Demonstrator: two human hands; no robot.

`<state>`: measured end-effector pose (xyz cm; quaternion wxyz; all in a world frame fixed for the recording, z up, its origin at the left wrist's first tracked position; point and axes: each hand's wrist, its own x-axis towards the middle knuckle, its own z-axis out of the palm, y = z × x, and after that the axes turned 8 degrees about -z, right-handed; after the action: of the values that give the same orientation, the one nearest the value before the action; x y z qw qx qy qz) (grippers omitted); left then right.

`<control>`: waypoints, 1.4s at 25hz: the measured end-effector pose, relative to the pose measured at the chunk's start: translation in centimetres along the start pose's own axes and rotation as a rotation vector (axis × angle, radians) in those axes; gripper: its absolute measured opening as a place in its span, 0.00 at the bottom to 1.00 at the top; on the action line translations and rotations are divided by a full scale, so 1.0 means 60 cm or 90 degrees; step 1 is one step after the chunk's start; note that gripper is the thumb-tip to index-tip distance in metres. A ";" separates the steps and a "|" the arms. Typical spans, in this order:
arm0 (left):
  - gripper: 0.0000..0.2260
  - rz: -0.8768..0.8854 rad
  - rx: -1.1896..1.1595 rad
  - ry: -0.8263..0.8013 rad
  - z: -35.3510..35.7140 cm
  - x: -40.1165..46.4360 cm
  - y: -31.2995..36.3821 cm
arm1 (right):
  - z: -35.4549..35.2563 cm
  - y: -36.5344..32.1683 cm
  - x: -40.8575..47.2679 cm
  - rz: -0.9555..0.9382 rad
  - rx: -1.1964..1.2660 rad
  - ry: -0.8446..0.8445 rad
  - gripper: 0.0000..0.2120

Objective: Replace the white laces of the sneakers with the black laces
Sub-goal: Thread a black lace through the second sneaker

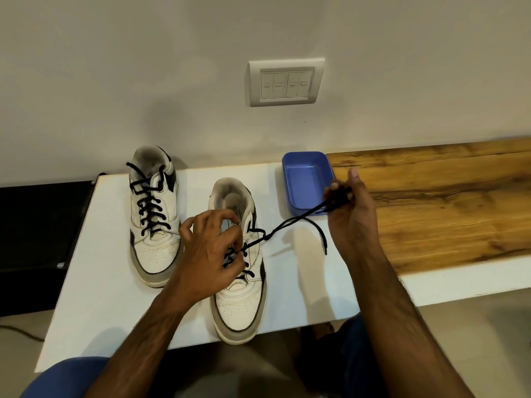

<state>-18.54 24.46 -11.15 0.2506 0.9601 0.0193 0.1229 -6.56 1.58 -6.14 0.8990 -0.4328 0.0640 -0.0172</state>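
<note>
So we've got the right hand (349, 205) pinching the black lace (290, 222) and pulling it taut off the near sneaker (240, 271) on the bench (115, 282). Left hand (207, 248) has its fingers curled at the eyelets, gripping lace there. Far sneaker (152, 214) looks done. Lace is light and floppy, so we'd say hold it near the stiff tip.

- A white table (115, 305) stands against the wall, abutting a wooden countertop (445, 208) on its right
- Two white sneakers rest on it, toes toward the camera: the left sneaker (153, 225) fully black-laced; the right sneaker (240, 300) partly laced
- A blue plastic tray (306, 182) sits at the far right edge
</note>
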 end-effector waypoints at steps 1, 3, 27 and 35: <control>0.07 0.005 -0.004 0.005 0.000 0.000 0.003 | 0.007 0.003 -0.009 0.022 -0.040 -0.055 0.09; 0.12 0.004 -0.043 0.026 -0.004 0.001 0.013 | 0.019 0.019 -0.029 0.057 -0.246 -0.188 0.12; 0.09 -0.041 -0.226 0.088 -0.023 0.009 -0.002 | 0.042 0.061 -0.053 0.126 -0.101 -0.354 0.09; 0.04 -0.255 -0.334 -0.007 -0.036 0.021 -0.027 | 0.046 0.060 -0.057 0.008 -0.335 -0.419 0.09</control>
<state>-17.79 27.03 -9.86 0.5086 0.8407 0.1738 0.0665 -9.67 6.25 -6.93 0.7303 -0.6299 -0.2215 0.1443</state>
